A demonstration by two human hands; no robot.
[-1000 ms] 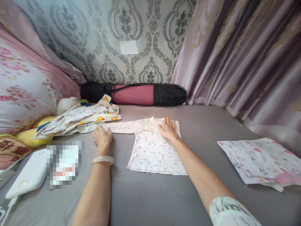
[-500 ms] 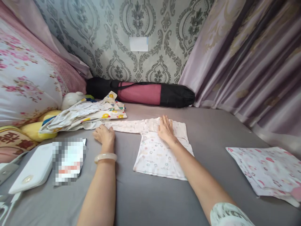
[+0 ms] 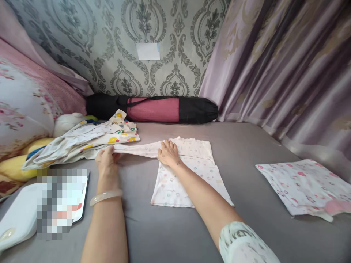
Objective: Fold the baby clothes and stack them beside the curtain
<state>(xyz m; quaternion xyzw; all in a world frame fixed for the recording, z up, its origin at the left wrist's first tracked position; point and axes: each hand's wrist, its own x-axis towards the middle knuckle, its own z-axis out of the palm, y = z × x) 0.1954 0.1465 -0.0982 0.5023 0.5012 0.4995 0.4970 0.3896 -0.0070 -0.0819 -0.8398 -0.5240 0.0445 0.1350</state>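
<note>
A small white long-sleeved shirt (image 3: 189, 182) with a pale print lies on the grey bed sheet. One sleeve is folded across its upper part, and the other stretches out to the left. My left hand (image 3: 105, 160), with a bangle at the wrist, pinches the end of that outstretched sleeve and holds it slightly raised. Flat on the shirt near the shoulder, where the sleeve joins the body, rests my right hand (image 3: 168, 151), fingers extended. Just beyond my left hand lies a loose heap of printed clothes (image 3: 82, 140) with yellow duck figures.
On the right lies a folded white cloth with pink print (image 3: 304, 186). A phone (image 3: 65, 204) and a white device (image 3: 20, 215) are at the left. A black and pink rolled bag (image 3: 153, 109) runs along the wall. Plush toys and a floral pillow (image 3: 19, 106) sit far left.
My left hand has gripped the sleeve end and lifted it a little. My right hand has slid left across the shirt to the sleeve's shoulder. The view has shifted right.
</note>
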